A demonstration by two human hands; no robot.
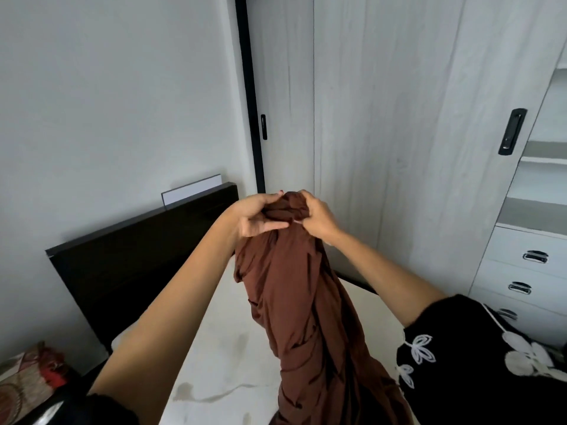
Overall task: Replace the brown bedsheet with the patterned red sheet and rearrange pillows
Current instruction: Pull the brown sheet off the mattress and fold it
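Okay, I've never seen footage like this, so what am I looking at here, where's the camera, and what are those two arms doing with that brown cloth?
There is one picture, taken by a wide-angle camera worn on a person's head, looking forward and down, so the arms are the wearer's own. No machine is involved. The left hand and right hand grip the top of a bunched brown bedsheet, held up so it hangs in a long twist over the bed. Below it lies the bare white mattress, with a dark headboard against the wall. A patterned red fabric lies at the lower left. On the right stands a pale wardrobe with drawers.
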